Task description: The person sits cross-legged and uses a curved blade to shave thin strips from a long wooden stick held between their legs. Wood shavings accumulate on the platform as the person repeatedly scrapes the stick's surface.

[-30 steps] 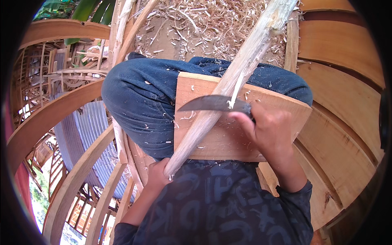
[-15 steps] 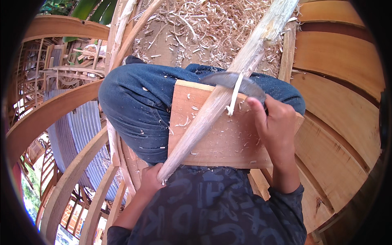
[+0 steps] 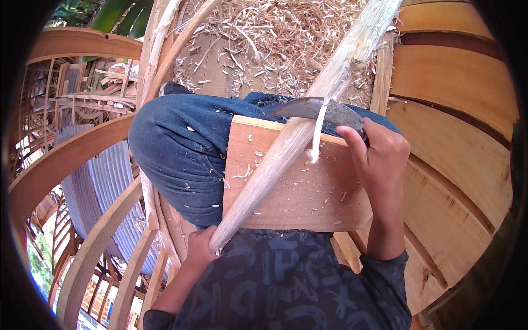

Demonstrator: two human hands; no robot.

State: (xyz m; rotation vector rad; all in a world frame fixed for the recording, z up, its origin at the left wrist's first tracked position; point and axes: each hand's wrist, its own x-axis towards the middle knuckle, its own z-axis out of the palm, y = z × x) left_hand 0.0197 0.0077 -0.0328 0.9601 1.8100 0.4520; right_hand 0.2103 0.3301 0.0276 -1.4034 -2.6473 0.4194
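A long, pale wooden pole (image 3: 286,144) slants across the person's lap, its lower end close against the dark patterned shirt (image 3: 275,280) and its far end running off past the upper edge of the view. A knife (image 3: 344,116) with a curved, pointed grey blade lies across the pole just beyond the knees' near side, its tip pointing left. A thin wood strip (image 3: 318,132) passes over the blade and hangs down on the near side.

The right hand (image 3: 383,154) has its fingers wrapped around the knife's handle, mostly hidden in the grip, with the thumb stretched toward the base of the blade. The left hand (image 3: 201,246) has its fingers closed around the pole's lower end.

Under the pole, a flat wooden board (image 3: 308,192) rests on the lap, dotted with small chips. Blue jeans (image 3: 170,148) cover the folded legs, flecked with more bits. Beyond them, curled shavings (image 3: 286,44) lie heaped on a plank floor (image 3: 214,69). Broad curved planks (image 3: 440,159) rise at the right; curved wooden ribs (image 3: 82,148) stand at the left, with a corrugated sheet (image 3: 118,190) visible between them.
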